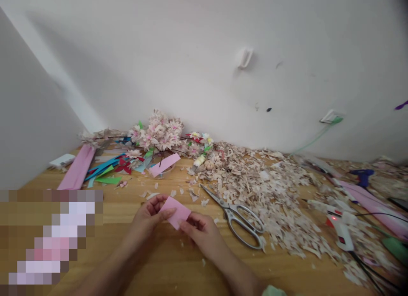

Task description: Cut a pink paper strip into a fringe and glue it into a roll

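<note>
A small pink paper piece [177, 213] is held up between both hands over the wooden table [153, 262]. My left hand [154, 211] pinches its left side between thumb and fingers. On its lower right edge, my right hand [200, 230] grips it the same way. Metal scissors [237, 219] lie to the right of my right hand, blades slightly apart and pointing up and left. Beyond the hands, a longer pink strip [165, 164] rests across a small round dish, in front of a bunch of pale pink flowers [161, 132].
Pale petal-like scraps [270, 194] cover the table's middle and right. A white glue gun [342, 228] with a red light lies at right, with cables; a blue tool [362, 175] is behind. Pink paper [78, 166] and green strips [110, 180] lie left. A pixelated patch hides the lower left.
</note>
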The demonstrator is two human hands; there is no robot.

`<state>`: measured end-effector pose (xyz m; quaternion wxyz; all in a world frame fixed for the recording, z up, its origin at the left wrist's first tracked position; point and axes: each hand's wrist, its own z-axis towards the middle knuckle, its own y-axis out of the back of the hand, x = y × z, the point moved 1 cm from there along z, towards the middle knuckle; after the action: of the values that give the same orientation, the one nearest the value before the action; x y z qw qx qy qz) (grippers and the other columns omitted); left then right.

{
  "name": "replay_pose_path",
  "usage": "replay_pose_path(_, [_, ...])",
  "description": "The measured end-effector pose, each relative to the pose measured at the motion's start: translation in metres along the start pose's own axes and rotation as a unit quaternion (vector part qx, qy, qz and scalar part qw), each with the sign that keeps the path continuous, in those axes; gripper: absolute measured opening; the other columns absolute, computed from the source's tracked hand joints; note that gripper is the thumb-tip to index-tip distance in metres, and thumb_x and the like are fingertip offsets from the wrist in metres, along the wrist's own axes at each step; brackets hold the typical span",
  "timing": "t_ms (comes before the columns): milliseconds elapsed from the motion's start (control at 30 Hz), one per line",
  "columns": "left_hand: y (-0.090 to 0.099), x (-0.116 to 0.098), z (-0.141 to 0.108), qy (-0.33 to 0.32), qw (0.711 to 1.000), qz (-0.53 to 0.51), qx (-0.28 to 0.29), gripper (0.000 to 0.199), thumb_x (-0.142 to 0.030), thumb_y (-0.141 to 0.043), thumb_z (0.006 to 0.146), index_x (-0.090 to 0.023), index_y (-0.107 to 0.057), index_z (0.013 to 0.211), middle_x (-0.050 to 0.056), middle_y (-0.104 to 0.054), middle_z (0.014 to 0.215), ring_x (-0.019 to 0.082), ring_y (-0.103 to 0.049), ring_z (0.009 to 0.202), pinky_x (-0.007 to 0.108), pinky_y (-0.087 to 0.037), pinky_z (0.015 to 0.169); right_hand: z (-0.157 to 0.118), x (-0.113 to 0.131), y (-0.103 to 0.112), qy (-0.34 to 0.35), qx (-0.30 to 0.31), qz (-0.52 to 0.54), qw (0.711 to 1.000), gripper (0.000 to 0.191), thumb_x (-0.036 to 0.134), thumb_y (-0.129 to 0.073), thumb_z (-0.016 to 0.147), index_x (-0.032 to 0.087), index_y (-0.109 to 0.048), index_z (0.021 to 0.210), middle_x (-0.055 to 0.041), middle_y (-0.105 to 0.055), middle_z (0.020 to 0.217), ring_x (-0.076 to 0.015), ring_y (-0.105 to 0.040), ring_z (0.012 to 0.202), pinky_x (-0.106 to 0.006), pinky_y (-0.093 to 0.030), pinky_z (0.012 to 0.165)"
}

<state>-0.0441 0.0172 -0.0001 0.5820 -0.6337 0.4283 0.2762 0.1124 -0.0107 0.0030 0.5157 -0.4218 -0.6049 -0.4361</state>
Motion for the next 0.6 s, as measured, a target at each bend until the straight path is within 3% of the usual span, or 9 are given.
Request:
replay_pose_path(133, [0.0005,0.0033,0.0005,0.001,1.000,0.005,-0.008,0.040,-0.023,-0.083,0.047,-0.015,-0.061,0.080,0.000,-0.067,0.060,0.011,-0.061,0.054,0.018,-0.047,0.052,0.0002,-0.0011,-0.0018,-0.028,-0.005,-0.007,1.000,0.047,0.062,-0.056,0.068,0.017,-0.056,0.056,0.0052,-0.043,0.043,-0.0069,-0.034,0.034,-0.021,-0.027,0.036])
replay_pose_path(300, [0.0004,0.0051,0.0005,0.008,1.000,-0.003,-0.024,0.039,-0.021,-0.083,0.046,-0.015,-0.062,0.078,0.000,-0.067,0.060,0.010,-0.060,0.051,0.018,-0.047,0.051,-0.0004,-0.0020,-0.0027,0.028,-0.061,-0.069,0.995,0.038,0.049,-0.055,0.075,0.018,-0.052,0.053,0.0037,-0.046,0.047,-0.0089,-0.039,0.044,-0.021,-0.029,0.044])
replay_pose_path(467, [-0.0024,0.0036,-0.0006,0.013,0.999,-0.006,-0.029,0.037,-0.020,-0.082,0.048,-0.015,-0.063,0.079,0.001,-0.069,0.064,0.011,-0.062,0.057,0.018,-0.048,0.055,0.0004,-0.0021,-0.0029,0.028,-0.038,-0.064,0.997,0.029,0.041,-0.056,0.074,0.018,-0.052,0.058,0.0045,-0.044,0.051,-0.0097,-0.037,0.049,-0.022,-0.028,0.048])
replay_pose_path(600, [-0.0076,-0.0011,-0.0030,0.018,1.000,-0.020,-0.012,0.040,-0.019,-0.083,0.047,-0.016,-0.062,0.081,0.001,-0.069,0.066,0.010,-0.062,0.057,0.018,-0.047,0.056,-0.0018,-0.0024,-0.0013,0.081,-0.075,-0.126,0.986,0.026,0.032,-0.054,0.077,0.018,-0.047,0.056,0.0043,-0.042,0.053,-0.0106,-0.038,0.052,-0.022,-0.028,0.050])
